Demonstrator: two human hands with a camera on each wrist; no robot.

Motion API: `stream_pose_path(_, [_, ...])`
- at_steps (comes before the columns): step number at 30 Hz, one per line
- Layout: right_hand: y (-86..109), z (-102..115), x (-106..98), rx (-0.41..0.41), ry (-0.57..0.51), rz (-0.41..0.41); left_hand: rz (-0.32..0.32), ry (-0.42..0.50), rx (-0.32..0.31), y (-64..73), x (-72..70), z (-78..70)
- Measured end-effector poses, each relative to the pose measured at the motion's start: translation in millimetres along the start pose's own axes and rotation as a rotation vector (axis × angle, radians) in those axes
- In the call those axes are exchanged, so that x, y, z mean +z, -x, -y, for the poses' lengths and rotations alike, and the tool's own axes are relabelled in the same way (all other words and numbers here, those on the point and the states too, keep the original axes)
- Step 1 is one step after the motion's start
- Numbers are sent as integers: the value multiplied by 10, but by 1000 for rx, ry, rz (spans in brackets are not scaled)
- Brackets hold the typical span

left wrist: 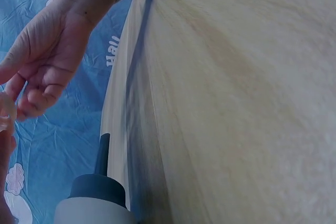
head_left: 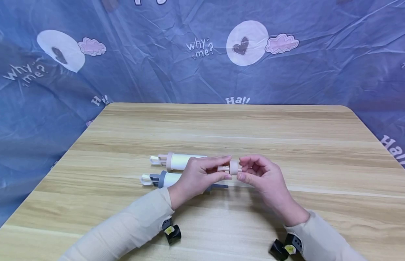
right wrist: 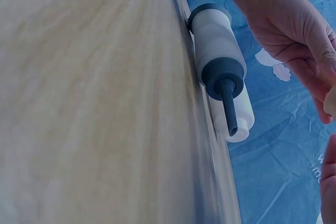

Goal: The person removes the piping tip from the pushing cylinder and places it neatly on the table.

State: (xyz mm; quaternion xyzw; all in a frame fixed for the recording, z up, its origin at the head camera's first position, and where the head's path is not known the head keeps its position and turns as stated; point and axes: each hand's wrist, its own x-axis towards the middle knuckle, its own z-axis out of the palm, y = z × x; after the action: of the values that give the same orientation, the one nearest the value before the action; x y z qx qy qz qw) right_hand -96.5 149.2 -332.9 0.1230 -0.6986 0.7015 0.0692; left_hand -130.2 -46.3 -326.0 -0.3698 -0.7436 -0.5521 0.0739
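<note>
Both hands meet over the table around a small pale pink cap-like piece point(head_left: 233, 168) with a thin stem. My left hand point(head_left: 199, 174) pinches its left side between thumb and fingers. The right hand point(head_left: 264, 177) has its thumb and forefinger at the right rim, the other fingers curled. Below the left hand lies a white syringe-like tube point(head_left: 171, 179) with a dark grey-blue collar; its tapered dark nozzle point(right wrist: 228, 108) shows in the right wrist view. Behind it lies a similar white tube point(head_left: 186, 161) with a pink collar, its right end hidden by the left hand in the head view.
Both tubes lie side by side on the wood-grain table point(head_left: 254, 130), white loops point(head_left: 146, 179) at their left ends. A blue printed cloth point(head_left: 163, 58) hangs behind the table's far edge. Black wrist cameras point(head_left: 172, 232) sit on both sleeves.
</note>
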Motion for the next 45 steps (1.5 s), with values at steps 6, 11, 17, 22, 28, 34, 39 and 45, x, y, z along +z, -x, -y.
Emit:
stream_pose_path(6, [-9,16,-15,50,57,73,-2,0,11,-10,30,-7])
stream_pose_path(11, [-6,10,-26,56,165,68,4,-20,14,-23,66,-12])
stream_pose_path(17, [20,15,-68,67,210,34,15,-40,-2,-56,103,-33])
stream_pose_path(22, [42,62,-139,55,242,-9,15,-35,-25,-109,146,-69])
stream_pose_path(28, [59,143,-296,22,199,-116,13,-77,-79,-180,190,-110])
stream_pose_path(34, [85,176,-522,4,113,-189,49,-82,-125,-265,294,-132])
stream_pose_path(39, [96,152,-695,-22,189,-197,97,-112,-166,-344,377,-172])
stream_pose_path(45, [97,145,-881,35,490,-184,143,-157,-273,-496,500,-155])
